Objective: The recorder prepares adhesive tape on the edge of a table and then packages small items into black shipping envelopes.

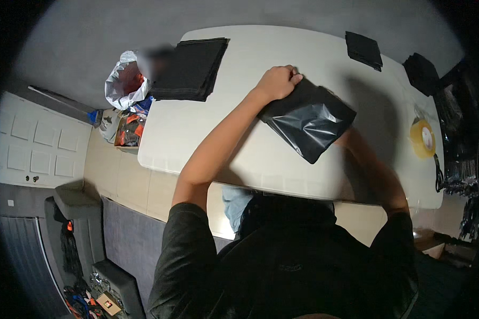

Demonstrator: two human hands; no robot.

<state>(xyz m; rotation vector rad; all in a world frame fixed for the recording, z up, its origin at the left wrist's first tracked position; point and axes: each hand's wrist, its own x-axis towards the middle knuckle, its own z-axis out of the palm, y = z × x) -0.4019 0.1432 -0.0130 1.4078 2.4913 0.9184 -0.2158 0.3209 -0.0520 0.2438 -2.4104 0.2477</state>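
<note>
Over the middle of the white table, a black plastic bag (311, 125) with a shiny, creased front is held up at a tilt. A matte black piece (305, 91) shows at its upper edge; I cannot tell whether it is inside the bag or behind it. My left hand (279, 83) is closed on the upper left corner, its fingers curled over the edge. Behind the bag's lower right side goes my right hand (348, 138); only the wrist area shows, and its fingers are hidden.
On the white table (239, 149) lie a large black stack (194, 69) at left and a smaller black stack (364, 49) at the far right. Another dark pile (421, 73), a yellow tape roll (423, 138) and a black-handled tool (438, 174) line the right edge. A silvery bag (123, 80) stands left.
</note>
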